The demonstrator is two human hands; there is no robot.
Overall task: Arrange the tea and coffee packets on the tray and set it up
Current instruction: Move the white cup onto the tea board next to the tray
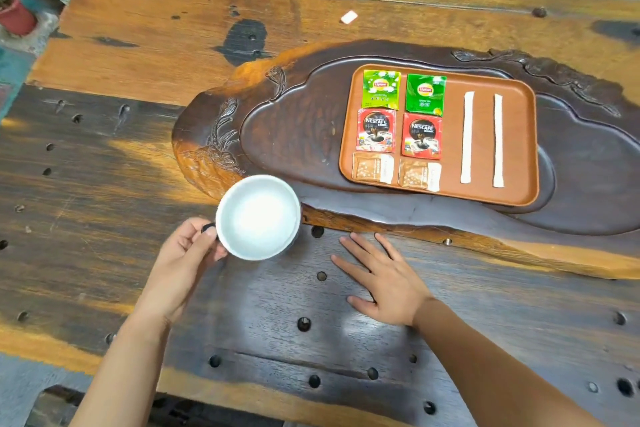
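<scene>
On the brown tray [519, 149], everything is sitting in tidy rows: two green Lipton tea packets [381, 89] along its far edge, two red Nescafe coffee packets [376, 130] right behind them toward the person, and two small brown sachets [372, 167] lining the tray's near edge. To the right of those packets, two long white sticks [467, 137] are lying parallel, well apart from each other, running from the far side of the tray to the near side. Under the tray, a dark carved wooden slab [277, 135] is carrying it, and the slab is resting on the big plank table [138, 45]. Left of the tray and nearer the person, the white cup [258, 217] is hanging over the slab's near edge, with the left hand [180, 265] pinching its dark handle between thumb and fingers. Just in front of the tray, off the slab, the right hand [384, 279] is lying flat on the table, fingers spread, holding nothing. Beyond the tray, a small white scrap [349, 17] is lying on the table.
</scene>
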